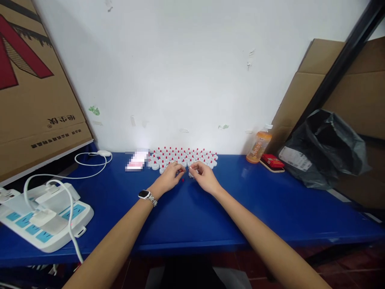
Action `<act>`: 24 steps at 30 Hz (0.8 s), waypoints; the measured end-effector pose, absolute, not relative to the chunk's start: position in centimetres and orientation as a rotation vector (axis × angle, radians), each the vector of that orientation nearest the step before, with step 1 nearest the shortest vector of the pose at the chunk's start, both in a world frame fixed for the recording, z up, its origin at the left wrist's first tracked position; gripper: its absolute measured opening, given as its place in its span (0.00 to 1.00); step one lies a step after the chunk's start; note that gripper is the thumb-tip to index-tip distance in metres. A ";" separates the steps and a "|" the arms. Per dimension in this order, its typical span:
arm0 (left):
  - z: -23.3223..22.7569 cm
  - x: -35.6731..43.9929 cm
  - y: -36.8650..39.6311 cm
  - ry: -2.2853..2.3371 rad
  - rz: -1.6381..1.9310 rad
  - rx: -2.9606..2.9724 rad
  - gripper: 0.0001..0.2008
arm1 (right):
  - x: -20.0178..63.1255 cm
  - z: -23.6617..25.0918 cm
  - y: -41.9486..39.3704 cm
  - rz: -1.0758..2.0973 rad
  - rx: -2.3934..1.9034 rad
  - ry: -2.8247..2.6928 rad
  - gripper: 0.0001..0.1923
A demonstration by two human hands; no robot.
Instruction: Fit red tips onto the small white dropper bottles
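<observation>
Several white caps with red tips [155, 165] stand in close rows on the blue table [168, 224], against the wall. In front of them are both my hands, a short gap apart. My left hand [172, 176] is closed in a pinch, its thumb against the fingers; whatever it may hold is too small to make out. Between thumb and fingers of my right hand [206, 176] is a small white piece, mostly covered, that looks like one of the caps. A tiny red tip [183, 180] lies on the table just below the gap between my hands.
At left are a white power strip [87, 218] with plugged-in chargers, a white cable [72, 176] and a large cardboard box [36, 104]. An orange drink bottle [258, 146], a red box [273, 161] on a phone-like object and a dark plastic bag [325, 152] stand right.
</observation>
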State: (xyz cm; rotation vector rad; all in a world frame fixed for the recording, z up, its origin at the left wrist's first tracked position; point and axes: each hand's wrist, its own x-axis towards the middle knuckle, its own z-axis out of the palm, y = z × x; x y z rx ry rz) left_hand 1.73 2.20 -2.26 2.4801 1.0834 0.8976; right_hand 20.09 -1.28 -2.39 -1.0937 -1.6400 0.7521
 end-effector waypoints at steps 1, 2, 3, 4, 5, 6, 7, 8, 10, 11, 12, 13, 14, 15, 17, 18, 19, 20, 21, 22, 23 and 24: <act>-2.4 1.6 2.4 1.079 0.875 2.487 0.09 | 20.3 -2.4 -1.3 0.753 -1.104 -1.644 0.13; -2.5 1.5 2.6 1.073 0.864 2.484 0.09 | 20.5 -2.3 -1.3 0.749 -1.119 -1.658 0.12; -2.6 1.4 2.7 1.070 0.861 2.476 0.09 | 20.6 -2.2 -1.4 0.730 -1.139 -1.680 0.11; -2.6 1.3 2.7 1.072 0.862 2.465 0.09 | 20.7 -2.1 -1.5 0.688 -1.162 -1.703 0.10; -2.5 1.2 2.7 1.074 0.863 2.454 0.09 | 20.8 -1.9 -1.7 0.621 -1.188 -1.721 0.09; -2.5 1.1 2.6 1.079 0.866 2.447 0.10 | 20.8 -1.7 -1.8 0.543 -1.211 -1.736 0.08; -2.3 0.9 2.5 1.083 0.876 2.444 0.11 | 20.9 -1.6 -1.9 0.480 -1.230 -1.749 0.06; -2.2 0.7 2.4 1.088 0.894 2.443 0.12 | 20.9 -1.4 -2.0 0.455 -1.248 -1.765 0.06; -1.8 0.2 2.1 1.099 0.943 2.431 0.13 | 20.9 -1.3 -2.1 0.521 -1.275 -1.799 0.05; -1.6 -0.1 1.9 1.106 0.965 2.412 0.13 | 21.0 -1.3 -2.1 0.581 -1.279 -1.815 0.05; -1.4 -0.3 1.8 1.112 0.981 2.388 0.13 | 21.0 -1.4 -2.1 0.628 -1.279 -1.827 0.05; -1.3 -0.5 1.7 1.115 0.989 2.363 0.13 | 21.0 -1.6 -2.0 0.649 -1.277 -1.836 0.04; -1.1 -0.7 1.5 1.114 0.990 2.339 0.12 | 21.1 -1.8 -1.8 0.644 -1.275 -1.846 0.04; -1.0 -0.7 1.4 1.108 0.981 2.320 0.11 | 21.1 -2.0 -1.7 0.622 -1.276 -1.853 0.04; -1.0 -0.6 1.1 1.084 0.943 2.298 0.11 | 21.2 -2.5 -1.3 0.561 -1.303 -1.857 0.05; -1.0 -0.5 1.0 1.071 0.920 2.289 0.11 | 21.3 -2.6 -1.1 0.526 -1.327 -1.853 0.05; -1.1 -0.3 0.9 1.059 0.894 2.277 0.12 | 21.4 -2.7 -0.9 0.493 -1.351 -1.850 0.06; -1.3 -0.2 0.8 1.050 0.865 2.265 0.14 | 21.5 -2.8 -0.6 0.459 -1.376 -1.851 0.07; -1.4 0.0 0.8 1.045 0.839 2.255 0.15 | 21.6 -2.7 -0.4 0.421 -1.401 -1.853 0.08; -1.6 0.1 0.8 1.045 0.811 2.249 0.16 | 21.7 -2.5 -0.1 0.380 -1.425 -1.853 0.10; -1.8 0.2 0.8 1.051 0.788 2.256 0.15 | 21.8 -2.2 0.2 0.329 -1.445 -1.850 0.11; -2.0 0.3 0.9 1.062 0.773 2.268 0.14 | 21.9 -1.8 0.5 0.268 -1.461 -1.846 0.12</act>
